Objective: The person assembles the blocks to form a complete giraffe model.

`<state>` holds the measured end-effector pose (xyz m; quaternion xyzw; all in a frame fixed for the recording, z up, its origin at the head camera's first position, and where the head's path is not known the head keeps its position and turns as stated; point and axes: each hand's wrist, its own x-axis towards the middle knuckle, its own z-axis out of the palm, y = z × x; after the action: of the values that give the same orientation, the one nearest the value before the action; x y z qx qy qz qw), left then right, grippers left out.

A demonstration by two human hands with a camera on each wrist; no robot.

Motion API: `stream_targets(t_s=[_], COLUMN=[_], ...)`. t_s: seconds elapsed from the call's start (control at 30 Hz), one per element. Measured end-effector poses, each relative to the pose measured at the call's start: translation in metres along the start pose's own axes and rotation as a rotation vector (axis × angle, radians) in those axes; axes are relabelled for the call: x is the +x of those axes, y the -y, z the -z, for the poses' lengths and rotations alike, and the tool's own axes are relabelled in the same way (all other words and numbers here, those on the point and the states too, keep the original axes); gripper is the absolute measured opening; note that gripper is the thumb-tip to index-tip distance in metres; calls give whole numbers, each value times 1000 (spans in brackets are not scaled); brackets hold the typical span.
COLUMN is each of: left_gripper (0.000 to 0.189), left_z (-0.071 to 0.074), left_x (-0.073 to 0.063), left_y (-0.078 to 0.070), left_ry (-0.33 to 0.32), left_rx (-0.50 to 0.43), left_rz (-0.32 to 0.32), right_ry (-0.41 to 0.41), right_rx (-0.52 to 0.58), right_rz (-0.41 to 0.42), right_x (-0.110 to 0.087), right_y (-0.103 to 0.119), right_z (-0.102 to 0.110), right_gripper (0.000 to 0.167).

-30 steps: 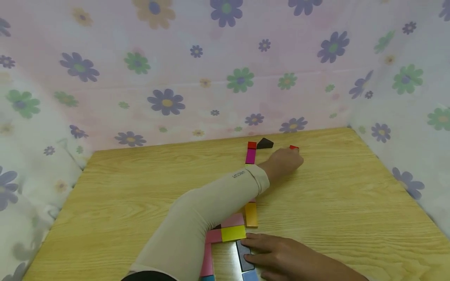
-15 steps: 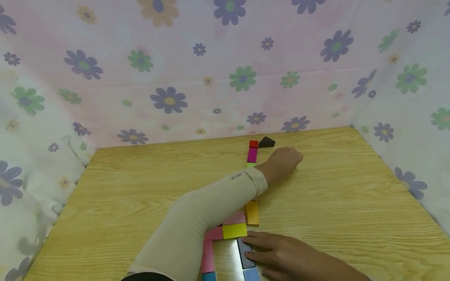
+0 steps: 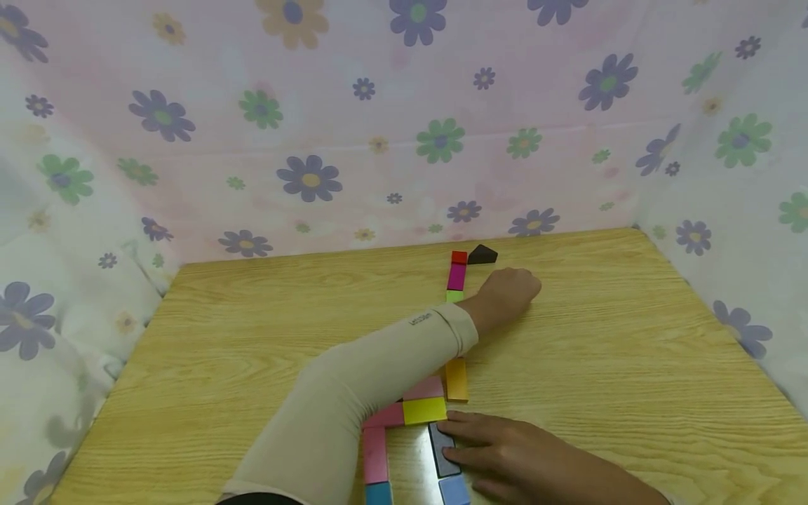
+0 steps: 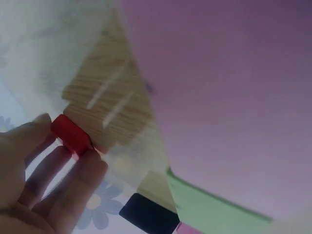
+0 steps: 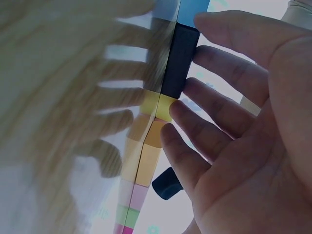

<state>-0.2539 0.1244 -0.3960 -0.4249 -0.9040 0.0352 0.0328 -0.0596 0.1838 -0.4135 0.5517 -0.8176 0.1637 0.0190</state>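
My left hand point(image 3: 507, 296) reaches across to the far right part of the table. In the left wrist view its thumb and fingers pinch a small red block point(image 4: 70, 132) close over the wood; the hand hides this block in the head view. My right hand point(image 3: 505, 452) lies at the near end of the row, fingers extended. Its fingertips rest against the side of a dark grey block point(image 3: 445, 449) and by the yellow block point(image 3: 425, 410). A light blue block point(image 3: 454, 490) adjoins the grey one.
An orange block point(image 3: 456, 380), a green block point(image 3: 454, 296), a magenta block point(image 3: 456, 276) and a red end block point(image 3: 459, 257) line up away from me. A black angled block point(image 3: 482, 254) stands beside the far end. The left sleeve point(image 3: 360, 393) covers part of the layout, near pink blocks point(image 3: 375, 454).
The left hand has drawn slightly nearer and lower, and the red block that showed past its fingertips is now hidden behind it in the head view. The right hand stays by the grey block.
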Motion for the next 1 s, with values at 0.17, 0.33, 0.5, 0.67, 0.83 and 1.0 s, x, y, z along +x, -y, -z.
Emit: stream_targets(t_s=[0.17, 0.33, 0.5, 0.67, 0.83, 1.0], left_gripper=[28, 34, 29, 28, 36, 38], left_z=[0, 6, 18, 40, 53, 48], left_x=[-4, -9, -17, -42, -81, -124], left_y=[0, 6, 17, 25, 37, 48], left_ry=[-43, -49, -74, -106, -200, -238], left_rx=[-94, -294, -419, -452, -442, -473], left_rz=[40, 78, 108, 138, 162, 214], right_ry=[7, 6, 20, 49, 70, 86], right_rx=[22, 20, 43, 66, 81, 119], right_rz=[-3, -4, -26, -49, -77, -106], right_x=[0, 0, 0, -1, -2, -2], right_y=[0, 0, 0, 1, 0, 1], right_z=[0, -1, 0, 2, 3, 3], right_gripper=[38, 38, 39, 40, 42, 43])
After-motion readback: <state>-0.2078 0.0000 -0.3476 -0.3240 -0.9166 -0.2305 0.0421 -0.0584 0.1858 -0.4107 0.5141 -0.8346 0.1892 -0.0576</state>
